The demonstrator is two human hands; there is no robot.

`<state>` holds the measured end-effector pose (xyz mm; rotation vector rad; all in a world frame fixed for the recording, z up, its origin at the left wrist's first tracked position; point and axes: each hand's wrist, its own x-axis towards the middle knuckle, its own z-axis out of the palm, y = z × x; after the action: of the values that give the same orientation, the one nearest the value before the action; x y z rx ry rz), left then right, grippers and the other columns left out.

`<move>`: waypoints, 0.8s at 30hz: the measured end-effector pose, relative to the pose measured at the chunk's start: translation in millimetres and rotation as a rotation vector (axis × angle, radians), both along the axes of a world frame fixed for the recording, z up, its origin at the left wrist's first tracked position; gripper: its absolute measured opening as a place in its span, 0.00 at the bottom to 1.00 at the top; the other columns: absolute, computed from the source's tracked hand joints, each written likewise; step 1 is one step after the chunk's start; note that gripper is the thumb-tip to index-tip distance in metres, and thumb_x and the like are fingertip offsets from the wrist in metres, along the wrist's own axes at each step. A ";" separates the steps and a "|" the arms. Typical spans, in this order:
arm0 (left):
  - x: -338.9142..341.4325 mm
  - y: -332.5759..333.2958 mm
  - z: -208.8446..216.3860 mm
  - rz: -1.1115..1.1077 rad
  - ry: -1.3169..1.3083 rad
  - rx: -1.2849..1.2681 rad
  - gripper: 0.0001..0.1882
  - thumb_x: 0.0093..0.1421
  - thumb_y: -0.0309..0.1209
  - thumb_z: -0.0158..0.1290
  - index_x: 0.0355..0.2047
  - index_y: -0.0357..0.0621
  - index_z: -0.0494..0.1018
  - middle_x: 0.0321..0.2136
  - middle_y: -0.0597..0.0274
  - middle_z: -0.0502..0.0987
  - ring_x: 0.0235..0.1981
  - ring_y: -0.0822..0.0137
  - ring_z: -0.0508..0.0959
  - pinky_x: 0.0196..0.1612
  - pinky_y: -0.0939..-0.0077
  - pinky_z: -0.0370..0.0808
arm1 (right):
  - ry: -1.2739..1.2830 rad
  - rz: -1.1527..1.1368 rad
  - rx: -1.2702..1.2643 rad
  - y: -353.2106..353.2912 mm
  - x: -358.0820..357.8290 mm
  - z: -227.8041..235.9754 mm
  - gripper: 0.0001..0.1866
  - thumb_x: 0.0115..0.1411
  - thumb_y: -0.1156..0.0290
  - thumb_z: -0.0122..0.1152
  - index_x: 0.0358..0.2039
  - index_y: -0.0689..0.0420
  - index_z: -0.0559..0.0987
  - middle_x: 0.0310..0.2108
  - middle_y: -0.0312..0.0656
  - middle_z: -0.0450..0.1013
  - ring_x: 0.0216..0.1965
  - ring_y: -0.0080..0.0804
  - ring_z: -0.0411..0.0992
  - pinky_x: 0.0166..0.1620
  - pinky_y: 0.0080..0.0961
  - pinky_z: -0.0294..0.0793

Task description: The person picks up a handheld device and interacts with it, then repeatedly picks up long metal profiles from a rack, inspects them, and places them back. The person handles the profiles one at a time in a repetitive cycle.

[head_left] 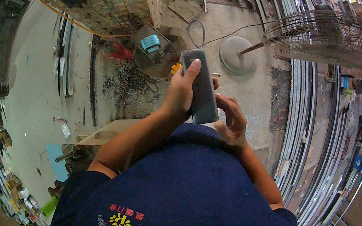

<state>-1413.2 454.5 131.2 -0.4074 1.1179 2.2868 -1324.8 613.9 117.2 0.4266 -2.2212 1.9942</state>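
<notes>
Head view: left hand [179, 94] wrapped around a grey metal bar [200, 87], held tilted above the dusty floor [250, 91]; right hand [232, 120] curled against the bar's lower end, fan [330, 37] beyond

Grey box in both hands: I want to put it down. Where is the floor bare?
Bare concrete lies left of the dark rails, and between the fan base and the metal strips. Wire scraps crowd the floor ahead of the left hand.
</notes>
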 end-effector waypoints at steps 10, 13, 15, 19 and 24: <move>11.7 10.5 -35.8 -0.197 -0.086 0.160 0.24 0.66 0.47 0.46 0.46 0.35 0.69 0.36 0.48 0.79 0.35 0.58 0.81 0.40 0.66 0.80 | -0.488 -0.007 -0.333 9.3 -14.8 -33.0 0.27 0.65 0.78 0.52 0.64 0.59 0.60 0.54 0.46 0.69 0.55 0.34 0.68 0.59 0.32 0.66; 11.1 5.2 -40.2 -0.209 -0.071 0.201 0.23 0.66 0.46 0.46 0.46 0.35 0.69 0.35 0.48 0.79 0.34 0.58 0.81 0.40 0.66 0.80 | -0.461 -0.075 -0.256 5.1 -13.4 -36.7 0.29 0.63 0.70 0.58 0.63 0.61 0.62 0.51 0.44 0.71 0.52 0.31 0.69 0.56 0.29 0.67; 10.7 3.2 -47.3 -0.177 -0.089 0.245 0.23 0.66 0.45 0.46 0.47 0.35 0.69 0.34 0.49 0.79 0.33 0.58 0.81 0.40 0.66 0.80 | -0.483 -0.116 -0.268 0.2 -15.3 -31.5 0.27 0.64 0.69 0.58 0.61 0.61 0.64 0.49 0.44 0.72 0.51 0.30 0.70 0.55 0.28 0.69; 7.3 -5.3 -51.3 -0.203 -0.106 0.204 0.23 0.65 0.45 0.46 0.48 0.36 0.69 0.35 0.50 0.79 0.34 0.59 0.81 0.40 0.65 0.80 | -0.491 -0.217 -0.115 4.6 -16.4 -36.5 0.16 0.65 0.77 0.53 0.53 0.64 0.72 0.46 0.45 0.74 0.47 0.29 0.73 0.50 0.25 0.72; 8.4 -3.6 -77.6 -0.323 -0.120 0.235 0.24 0.65 0.45 0.49 0.50 0.36 0.69 0.37 0.50 0.78 0.36 0.59 0.81 0.40 0.63 0.80 | -0.554 -0.266 -0.030 9.1 -21.5 -48.6 0.11 0.64 0.75 0.57 0.46 0.66 0.77 0.38 0.41 0.77 0.39 0.25 0.74 0.45 0.22 0.73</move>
<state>-1404.8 450.9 53.6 -0.2468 0.7801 2.0474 -1346.2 623.0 68.6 -0.4633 -2.3604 2.1779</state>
